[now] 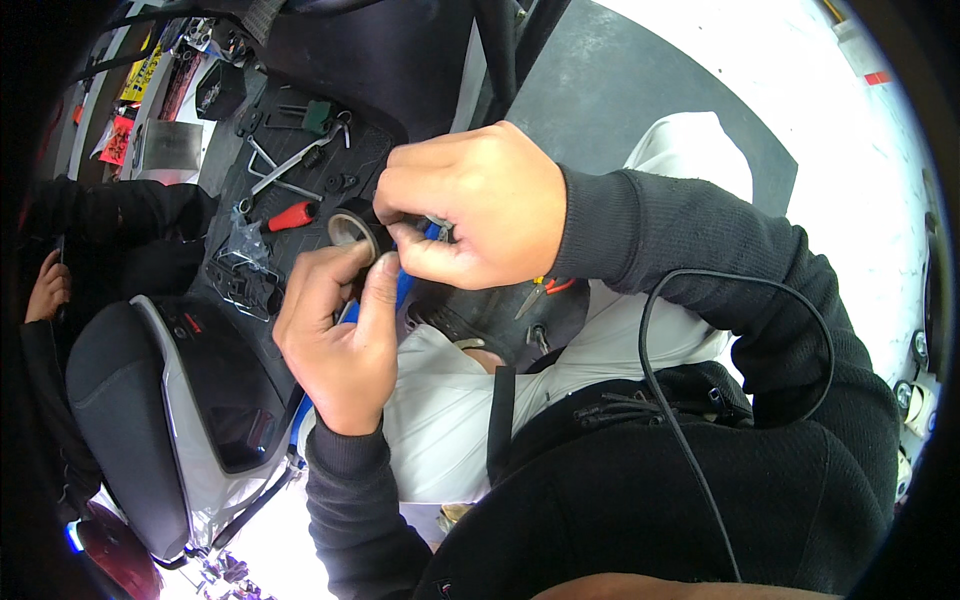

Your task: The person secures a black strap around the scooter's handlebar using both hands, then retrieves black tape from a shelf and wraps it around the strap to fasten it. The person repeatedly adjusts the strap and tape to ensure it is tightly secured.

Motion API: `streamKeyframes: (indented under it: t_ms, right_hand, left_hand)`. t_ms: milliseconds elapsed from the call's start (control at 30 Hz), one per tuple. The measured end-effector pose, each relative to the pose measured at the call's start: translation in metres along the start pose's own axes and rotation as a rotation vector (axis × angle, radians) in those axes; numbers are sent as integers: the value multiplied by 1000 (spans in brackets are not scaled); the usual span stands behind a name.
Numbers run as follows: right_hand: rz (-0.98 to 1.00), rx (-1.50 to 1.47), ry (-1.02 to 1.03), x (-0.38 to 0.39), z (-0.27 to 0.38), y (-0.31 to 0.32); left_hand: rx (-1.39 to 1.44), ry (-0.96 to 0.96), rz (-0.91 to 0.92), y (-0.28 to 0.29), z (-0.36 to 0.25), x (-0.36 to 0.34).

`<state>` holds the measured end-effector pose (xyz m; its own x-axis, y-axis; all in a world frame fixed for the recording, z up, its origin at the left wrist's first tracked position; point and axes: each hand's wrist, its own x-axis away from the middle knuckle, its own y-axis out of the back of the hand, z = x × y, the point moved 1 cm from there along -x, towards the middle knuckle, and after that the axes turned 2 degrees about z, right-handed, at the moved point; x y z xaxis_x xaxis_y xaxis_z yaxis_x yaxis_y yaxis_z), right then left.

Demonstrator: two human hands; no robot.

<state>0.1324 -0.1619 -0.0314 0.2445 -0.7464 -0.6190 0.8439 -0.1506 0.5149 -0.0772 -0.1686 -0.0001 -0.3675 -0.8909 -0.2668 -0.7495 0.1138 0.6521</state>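
A roll of black tape (352, 229) with a pale core is held in front of me, tilted so its ring faces left. My left hand (340, 335) is closed, thumb and fingers pinching the roll's lower side. From the right, my right hand (485, 205) reaches over with curled fingers, thumb and forefinger pressed together at the tape's black edge. What exactly lies between those fingertips is mostly hidden. Behind and below both hands runs a blue tube (405, 290), partly covered by them. A small piece of metal shows beside my right thumb.
Left of my hands, a dark footboard (228, 180) carries wrenches (290, 168), a red-handled tool (292, 217) and a clear plastic bag (248, 240). Orange-handled pliers (537, 295) lie below my right wrist. A black-and-grey scooter seat (125, 400) stands at left; another person's hand (48, 288) is beyond it.
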Motion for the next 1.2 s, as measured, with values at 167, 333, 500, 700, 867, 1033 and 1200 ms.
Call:
streamKeyframes:
  t_ms: [167,333,500,700,867,1033,1200]
  right_hand:
    - [25,-235,-83,1,-1,-2]
    - [38,-376,-172,0,-2,-10]
    - [33,-367,-121,-1,-1,-10]
    - [86,-394,-86,-1,-1,-11]
    - [130,-388,-90,-3,-4,-8]
    - [124,-544,-163,-2,-5,1]
    - [-11,-334,27,-4,-9,-2]
  left_hand:
    - [21,-16,-48,5,5,0]
    - [-27,-94,-61,5,3,2]
    - [-98,-145,-38,10,1,2]
    - [115,-26,8,10,2,3]
    - [344,250,79,12,6,1]
    - [312,210,21,12,9,0]
    - [289,79,7,6,12,3]
